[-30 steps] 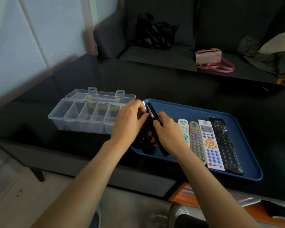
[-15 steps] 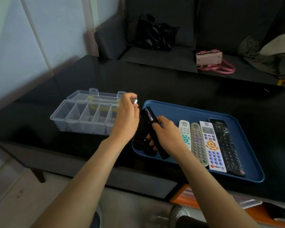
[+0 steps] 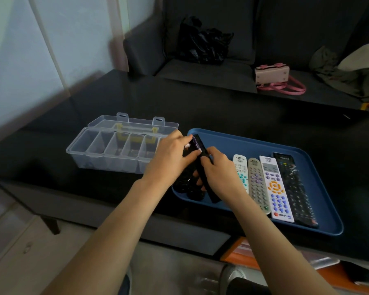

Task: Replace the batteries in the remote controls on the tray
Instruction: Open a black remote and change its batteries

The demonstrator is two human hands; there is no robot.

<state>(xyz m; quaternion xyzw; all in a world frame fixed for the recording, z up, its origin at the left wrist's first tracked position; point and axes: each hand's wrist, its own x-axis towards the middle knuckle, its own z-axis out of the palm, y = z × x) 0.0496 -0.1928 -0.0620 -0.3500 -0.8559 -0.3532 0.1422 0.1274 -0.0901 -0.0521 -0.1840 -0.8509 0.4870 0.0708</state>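
Observation:
My right hand point(image 3: 218, 169) grips a black remote point(image 3: 202, 165) turned back side up over the left end of the blue tray point(image 3: 254, 143). Its open battery bay at the far end shows a purple battery point(image 3: 196, 143). My left hand point(image 3: 170, 160) pinches a small battery point(image 3: 188, 145) at that bay, fingertips touching the remote. Another black remote point(image 3: 185, 184) lies under my hands on the tray. To the right lie several remotes face up: white point(image 3: 241, 171), grey point(image 3: 258, 186), white with orange buttons point(image 3: 276, 188) and black point(image 3: 294, 188).
A clear plastic compartment box point(image 3: 107, 150) with its lid open stands left of the tray on the black table point(image 3: 200, 107). Behind the table is a dark sofa with a black bag point(image 3: 202, 41) and a pink handbag point(image 3: 273, 75). An orange object point(image 3: 264, 262) sits under the table's near edge.
Half a second ago my left hand was lifted away toward the box with a battery in its fingertips. It has come back to the remote's battery bay. The right hand kept hold of the remote.

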